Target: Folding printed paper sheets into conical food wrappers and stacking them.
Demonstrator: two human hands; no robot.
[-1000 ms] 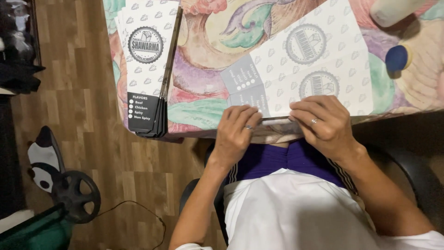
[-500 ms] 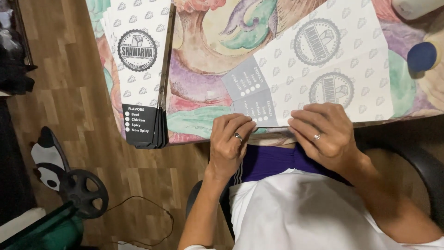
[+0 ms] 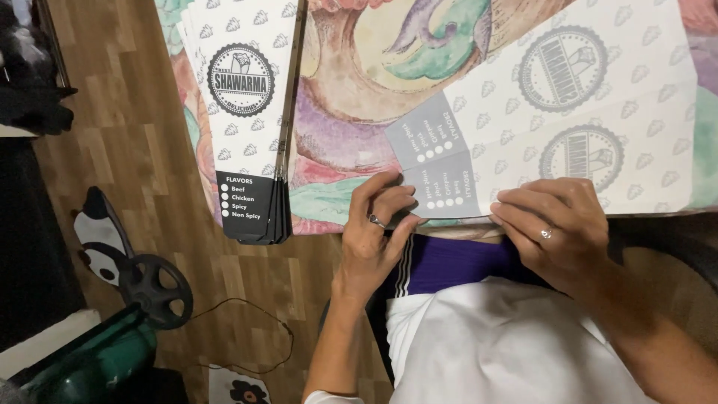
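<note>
White card with a grey leaf pattern and round stamps lies flat under both our hands: a long sleeve (image 3: pixel 568 127) stretched across the painted tablecloth (image 3: pixel 374 82). Our left hand (image 3: pixel 378 228) presses on its near grey end, fingers curled down onto the card's corner at the table edge, a ring on one finger; it pinches nothing that we can see, only pushes down. Our right hand (image 3: pixel 557 228) sits just to the right of the left, fingers bent and laid along the sleeve's near edge, also ringed, pressing flat rather than gripping. The sleeve runs away from the hands, up and to the right.

Well left of our left hand, a stack (image 3: pixel 247 120) of the same sleeves hangs over the table edge, black ends toward us. Below the left hand lies wood floor (image 3: pixel 232 299), with a black wheel (image 3: pixel 153 288) and a green object (image 3: pixel 90 366) farther left.
</note>
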